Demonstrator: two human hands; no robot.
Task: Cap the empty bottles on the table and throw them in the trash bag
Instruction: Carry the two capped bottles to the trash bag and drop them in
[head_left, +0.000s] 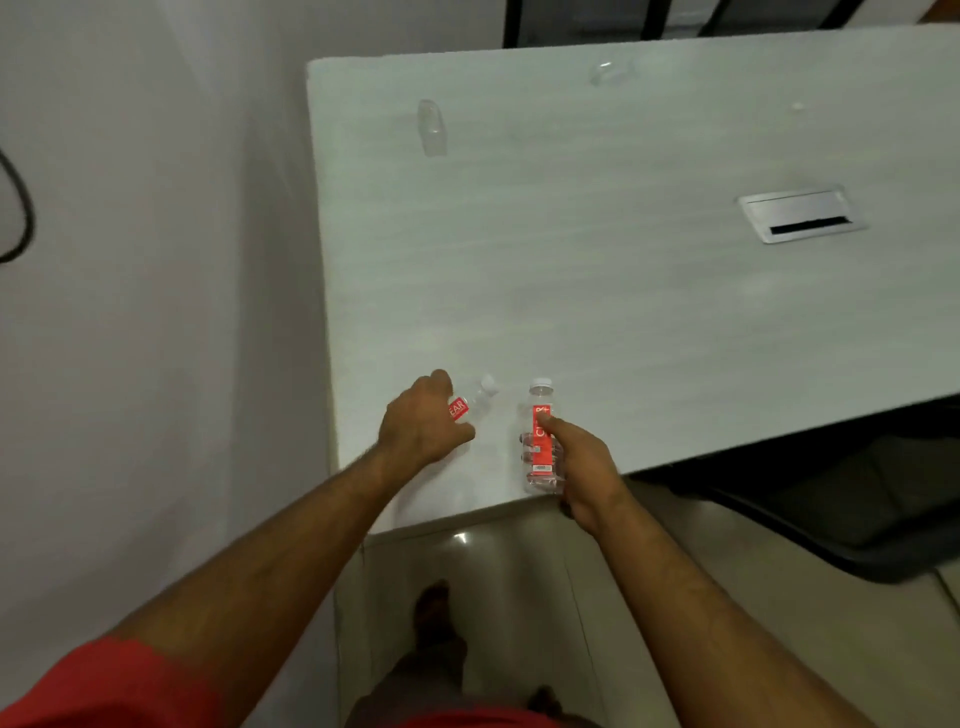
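Two clear bottles with red labels are near the front corner of the white table (571, 291). My left hand (423, 423) grips one bottle (470, 408), which is tilted, with its white cap pointing up and right. My right hand (582, 462) grips the other bottle (540, 441), upright, with a white cap on top. Two more clear bottles without labels lie farther back: one (432, 127) at the far left, another (610, 73) near the far edge. A small white cap (798, 106) sits at the far right.
A metal cable slot (800, 215) is set into the table on the right. A dark chair (857, 499) stands under the table's right edge. A wall runs along the left with a black cable (21, 213). Tiled floor and my feet are below.
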